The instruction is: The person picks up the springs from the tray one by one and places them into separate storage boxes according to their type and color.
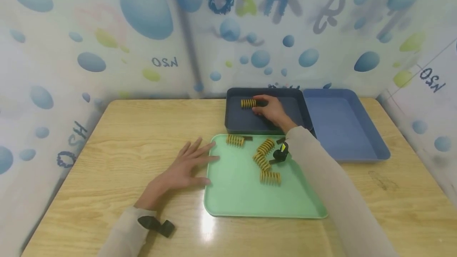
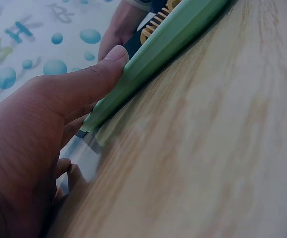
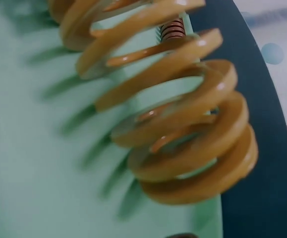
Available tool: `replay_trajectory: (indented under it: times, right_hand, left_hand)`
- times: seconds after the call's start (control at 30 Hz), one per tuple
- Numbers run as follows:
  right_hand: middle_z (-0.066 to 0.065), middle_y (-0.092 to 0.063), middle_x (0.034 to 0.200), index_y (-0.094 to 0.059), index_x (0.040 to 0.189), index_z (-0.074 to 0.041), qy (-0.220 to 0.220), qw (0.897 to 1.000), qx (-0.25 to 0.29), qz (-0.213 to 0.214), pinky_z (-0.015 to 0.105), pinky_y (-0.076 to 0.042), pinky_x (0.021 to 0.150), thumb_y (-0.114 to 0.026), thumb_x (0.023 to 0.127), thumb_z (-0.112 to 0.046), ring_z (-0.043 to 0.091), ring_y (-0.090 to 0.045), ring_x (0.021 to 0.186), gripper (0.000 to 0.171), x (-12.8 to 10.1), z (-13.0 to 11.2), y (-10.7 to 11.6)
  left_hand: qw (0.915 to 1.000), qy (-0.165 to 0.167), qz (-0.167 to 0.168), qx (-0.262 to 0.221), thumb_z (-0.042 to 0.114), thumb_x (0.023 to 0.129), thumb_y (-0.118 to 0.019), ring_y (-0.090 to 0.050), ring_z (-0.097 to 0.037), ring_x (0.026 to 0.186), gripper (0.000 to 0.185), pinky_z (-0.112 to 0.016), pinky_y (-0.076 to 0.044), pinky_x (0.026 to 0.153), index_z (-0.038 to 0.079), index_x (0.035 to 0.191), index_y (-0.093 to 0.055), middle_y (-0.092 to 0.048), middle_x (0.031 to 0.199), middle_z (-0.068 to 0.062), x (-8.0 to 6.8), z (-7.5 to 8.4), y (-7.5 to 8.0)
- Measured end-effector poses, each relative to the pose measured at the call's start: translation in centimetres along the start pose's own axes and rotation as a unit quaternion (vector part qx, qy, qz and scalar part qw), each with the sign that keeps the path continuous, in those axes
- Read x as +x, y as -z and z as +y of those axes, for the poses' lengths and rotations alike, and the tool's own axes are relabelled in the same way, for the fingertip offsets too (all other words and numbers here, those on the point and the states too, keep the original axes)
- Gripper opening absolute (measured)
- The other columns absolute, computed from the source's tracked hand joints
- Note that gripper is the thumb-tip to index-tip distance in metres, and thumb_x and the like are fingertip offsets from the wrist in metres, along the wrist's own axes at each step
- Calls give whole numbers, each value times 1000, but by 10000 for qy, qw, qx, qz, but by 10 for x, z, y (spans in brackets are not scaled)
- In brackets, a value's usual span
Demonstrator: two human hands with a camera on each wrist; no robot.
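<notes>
My right hand point(image 1: 258, 103) reaches into the dark blue tray point(image 1: 246, 124) at the back and pinches one end of a yellow coil spring point(image 1: 248, 103) lying on the tray floor. My left hand point(image 1: 182, 167) lies flat and open on the wooden table point(image 1: 118, 138), fingertips against the left rim of the green tray point(image 1: 235, 193). In the left wrist view my thumb point(image 2: 103, 69) presses on that green tray's rim point(image 2: 153, 54). Several yellow springs point(image 1: 270, 177) lie on the green tray. One yellow spring point(image 3: 183, 124) fills the right wrist view.
A lighter blue tray point(image 1: 339, 130) stands right of the dark one, nothing in it. A small brown spring point(image 1: 248, 138) lies at the green tray's far edge. Bubble-patterned sheets wall the table on three sides.
</notes>
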State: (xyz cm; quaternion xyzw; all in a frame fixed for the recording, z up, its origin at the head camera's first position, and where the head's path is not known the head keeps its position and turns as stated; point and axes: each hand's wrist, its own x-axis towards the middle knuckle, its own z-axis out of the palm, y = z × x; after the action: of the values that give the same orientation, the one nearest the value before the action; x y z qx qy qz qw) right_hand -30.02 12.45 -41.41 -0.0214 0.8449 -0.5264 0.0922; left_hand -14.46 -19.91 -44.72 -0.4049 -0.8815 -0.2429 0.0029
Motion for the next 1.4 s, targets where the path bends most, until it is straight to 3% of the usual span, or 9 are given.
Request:
replay_trajectory:
  times: [0.57, 0.87, 1.13, 1.4]
  right_hand:
    - [8, -47, 141, -50, 139, -12, 85, 9998, 187, 19, 36, -53, 82, -68, 89, -6, 27, -61, 102, 53, -7, -3, 4]
    - [7, -48, 140, -50, 138, -12, 507, 9973, 539, -22, 38, -53, 82, -67, 90, -10, 26, -63, 98, 51, -20, -12, 18]
    - [9, -49, 139, -51, 138, -16, 957, 9919, 820, -146, 47, -50, 86, -68, 90, -20, 24, -64, 98, 50, -52, -19, 35]
    - [11, -52, 135, -53, 136, -16, 929, 9935, 628, -170, 46, -52, 82, -66, 91, -26, 19, -66, 92, 48, -104, -7, 50]
  left_hand:
    - [10000, -8, -46, 32, 54, 83, -66, -8, -45, 141, 65, -63, -3, 109, 22, 138, -53, -25, 156, -7, 1, 1, 2]
    - [10000, 12, -48, 33, 53, 82, -67, -7, -43, 142, 65, -62, -1, 109, 23, 138, -53, -25, 156, -5, 0, -1, 1]
    - [10000, -15, -13, 61, 54, 82, -66, -9, -45, 141, 65, -63, -3, 109, 22, 138, -53, -26, 156, -6, 0, 1, 1]
    - [10000, 7, -32, 59, 51, 82, -68, -8, -45, 141, 65, -63, -3, 109, 22, 138, -53, -25, 156, -7, 0, 3, 3]
